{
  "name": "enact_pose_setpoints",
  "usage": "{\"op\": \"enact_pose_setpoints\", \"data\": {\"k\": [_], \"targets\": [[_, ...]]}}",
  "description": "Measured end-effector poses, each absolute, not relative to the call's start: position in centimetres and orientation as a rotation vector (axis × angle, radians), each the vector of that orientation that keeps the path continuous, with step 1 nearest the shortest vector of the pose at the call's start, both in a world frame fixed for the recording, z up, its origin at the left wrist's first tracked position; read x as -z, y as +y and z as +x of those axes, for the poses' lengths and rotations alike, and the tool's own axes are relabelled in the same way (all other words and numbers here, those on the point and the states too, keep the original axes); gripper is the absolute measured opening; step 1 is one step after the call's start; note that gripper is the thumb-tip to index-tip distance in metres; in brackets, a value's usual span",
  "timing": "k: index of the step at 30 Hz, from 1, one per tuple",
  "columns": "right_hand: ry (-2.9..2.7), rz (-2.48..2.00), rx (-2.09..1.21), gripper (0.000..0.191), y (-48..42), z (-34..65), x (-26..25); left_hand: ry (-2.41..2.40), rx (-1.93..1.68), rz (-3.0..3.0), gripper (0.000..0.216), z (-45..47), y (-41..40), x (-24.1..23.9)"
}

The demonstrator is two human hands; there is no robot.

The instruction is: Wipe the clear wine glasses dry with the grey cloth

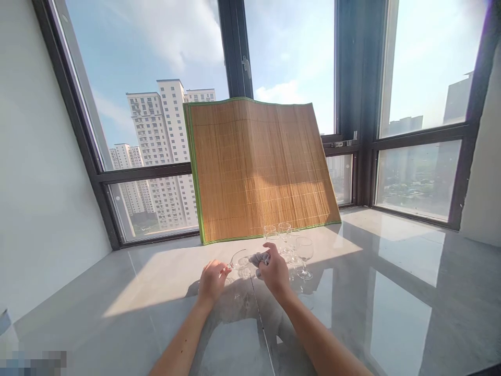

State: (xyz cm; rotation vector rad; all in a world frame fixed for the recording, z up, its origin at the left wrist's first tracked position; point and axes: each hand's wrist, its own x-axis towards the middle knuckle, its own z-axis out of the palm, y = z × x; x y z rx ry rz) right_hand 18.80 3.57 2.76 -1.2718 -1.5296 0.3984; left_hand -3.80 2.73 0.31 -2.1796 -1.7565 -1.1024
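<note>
My left hand [213, 278] is closed, its fingers pinching a clear wine glass [238, 258] that looks tipped on its side. Which part of the glass the fingers grip is hard to make out. My right hand [275, 270] is wrapped around a bunched grey cloth [259, 259], held close to the right of that glass. Just beyond and beside the right hand, several other clear stemmed glasses stand upright on the glossy grey surface; the nearest wine glass [304, 251] is fully visible, while the hand partly covers the others.
A bamboo mat [258, 167] with green edging leans against the window behind the glasses. Dark window frames [236, 47] surround the ledge, with a white wall [50, 172] at the left. Sunlight and reflections cross the grey tiled surface [332, 334].
</note>
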Motion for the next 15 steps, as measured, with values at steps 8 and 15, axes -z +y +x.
{"op": "enact_pose_setpoints", "data": {"k": [8,15], "targets": [[-1.559,-1.013,-0.703,0.047,4.4,18.1,-1.6,-1.742,1.085,-2.193,0.022,-4.0,2.9,-0.1],[-1.542,-0.915,-0.894,0.049,3.9,17.5,-1.6,-1.599,1.004,-2.300,0.027,-3.7,2.9,-0.4]]}}
